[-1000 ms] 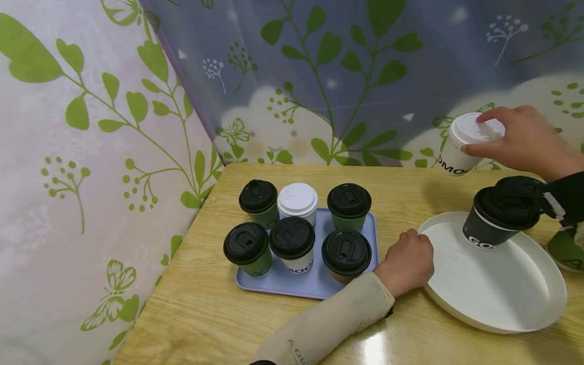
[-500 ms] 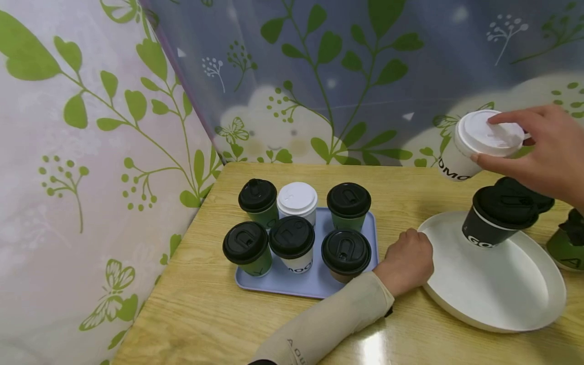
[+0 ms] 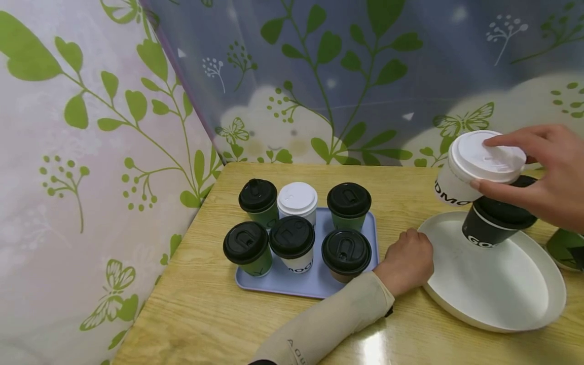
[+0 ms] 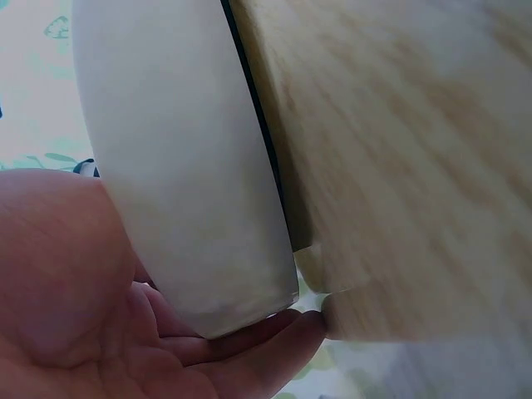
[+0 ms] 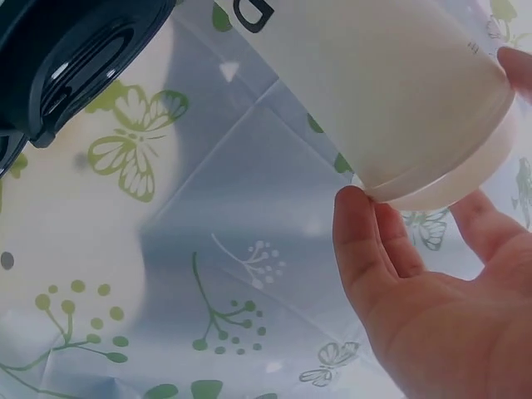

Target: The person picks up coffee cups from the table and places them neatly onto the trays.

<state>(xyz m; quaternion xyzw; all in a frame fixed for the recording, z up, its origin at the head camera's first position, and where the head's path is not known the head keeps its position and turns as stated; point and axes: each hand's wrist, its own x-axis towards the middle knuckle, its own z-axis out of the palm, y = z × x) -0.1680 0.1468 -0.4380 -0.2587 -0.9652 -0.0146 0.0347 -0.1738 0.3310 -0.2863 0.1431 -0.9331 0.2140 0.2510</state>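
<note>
My right hand grips a white paper coffee cup by its white lid, thumb at the rim and a finger on top. The cup hangs in the air, slightly tilted, over the back of the round white tray. Partly behind that hand, a black cup stands on the tray. My left hand holds the tray's left edge; its fingers curl around the tray wall in the left wrist view. The right wrist view shows the right fingers against the lid's edge.
A blue rectangular tray at the left carries several lidded cups, one with a white lid and the others black. A green cup stands beyond the round tray's right side. A patterned curtain borders the wooden table.
My right hand first drifts right, then lowers the white cup toward the round tray and the black cup. My left hand stays at the tray edge.
</note>
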